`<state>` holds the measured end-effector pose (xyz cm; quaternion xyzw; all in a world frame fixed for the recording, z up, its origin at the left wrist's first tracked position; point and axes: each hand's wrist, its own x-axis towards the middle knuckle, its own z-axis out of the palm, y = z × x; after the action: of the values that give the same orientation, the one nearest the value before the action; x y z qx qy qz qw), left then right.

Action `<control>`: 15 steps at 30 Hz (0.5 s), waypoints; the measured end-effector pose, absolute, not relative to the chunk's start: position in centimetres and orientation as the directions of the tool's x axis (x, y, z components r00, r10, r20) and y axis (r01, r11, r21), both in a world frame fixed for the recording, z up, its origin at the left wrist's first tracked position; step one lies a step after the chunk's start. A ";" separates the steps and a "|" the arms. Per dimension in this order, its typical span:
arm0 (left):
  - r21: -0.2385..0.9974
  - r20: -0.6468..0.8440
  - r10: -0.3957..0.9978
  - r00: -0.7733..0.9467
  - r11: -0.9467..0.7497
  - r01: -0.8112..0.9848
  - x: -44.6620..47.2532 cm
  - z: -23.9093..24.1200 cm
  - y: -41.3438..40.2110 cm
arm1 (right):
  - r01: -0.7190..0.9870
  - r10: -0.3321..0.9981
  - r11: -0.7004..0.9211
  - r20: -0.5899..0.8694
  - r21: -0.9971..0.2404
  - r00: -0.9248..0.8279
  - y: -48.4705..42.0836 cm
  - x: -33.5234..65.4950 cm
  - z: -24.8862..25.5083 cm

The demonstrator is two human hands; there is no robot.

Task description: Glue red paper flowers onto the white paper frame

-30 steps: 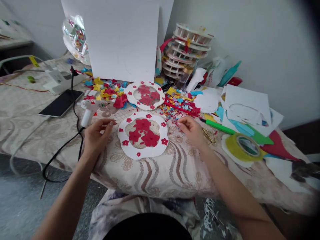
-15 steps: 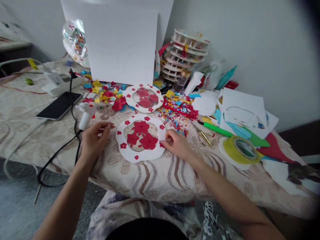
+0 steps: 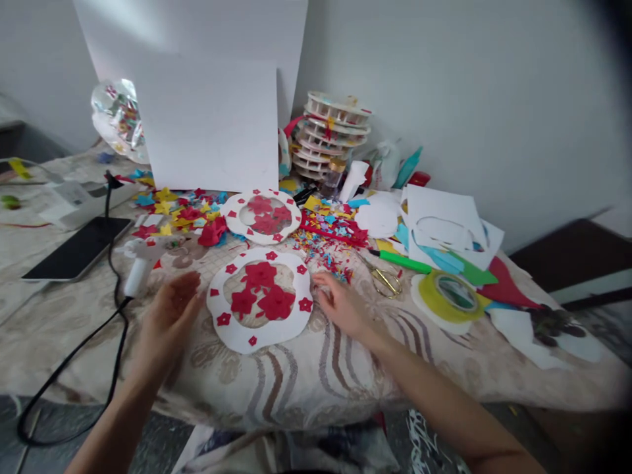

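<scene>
Here, left hand (image 3: 174, 309) palm-inward beside frame (image 3: 232, 337)

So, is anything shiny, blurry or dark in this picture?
In the head view, a bright streak of glare crosses the rear white panel; in that same view, the left hand looks smeared, while the near white scalloped ring looks clearer; the head view's right edge fades to black.
</scene>
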<state>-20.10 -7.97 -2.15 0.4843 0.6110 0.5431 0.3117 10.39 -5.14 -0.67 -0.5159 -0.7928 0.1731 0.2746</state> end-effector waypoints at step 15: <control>0.949 0.084 0.948 -0.307 0.017 0.314 -18.7 -0.6 -5.5 | 0.638 0.822 0.564 0.282 -0.524 -0.495 -7.0 11.7 -0.8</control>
<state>-18.69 -5.53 -0.55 0.4948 0.6377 0.4967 0.3191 11.70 -6.98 -0.75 -0.4316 -0.8459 0.1782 0.2576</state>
